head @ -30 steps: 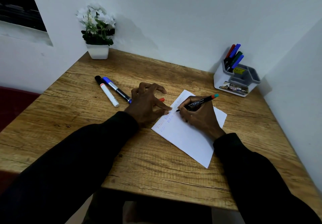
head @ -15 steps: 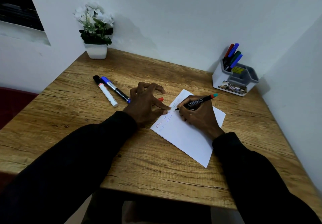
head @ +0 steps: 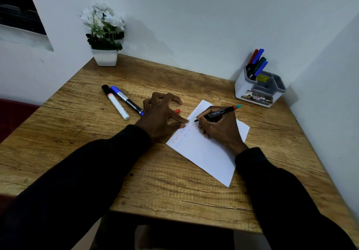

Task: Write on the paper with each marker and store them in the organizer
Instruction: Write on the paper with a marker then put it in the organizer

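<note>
Centre right of frame: right hand [head: 219, 131] curled tight round a black marker [head: 219, 111] in a writing grip, tip down on the paper [head: 206, 152] near its upper left edge, beside faint red and blue writing. Left hand [head: 161, 115] at centre, fingers arched and spread, tips pressing the sheet's left edge; nothing plainly gripped. Red piece [head: 177, 111] showing just past those fingers; cannot tell whether held or merely lying there.

Risks, as judged:
- Sheet slipping or turning if the left fingertips lift mid-stroke.
- Tip running off the near edge onto the table [head: 97, 143], given how close to the border it sits.
- Fresh ink smearing under the right palm resting on the sheet.
- Loose white marker [head: 116, 103] and blue marker [head: 126, 100], left of centre and side by side, rolling if knocked.

Organizer [head: 258, 92] at upper right, well apart from the sheet, several pens [head: 257, 63] upright in its rear slot.

Surface: wood-grain top set into a corner of pale walls. Potted plant [head: 104, 36] at upper left against the wall. Dark opening at far upper left.
</note>
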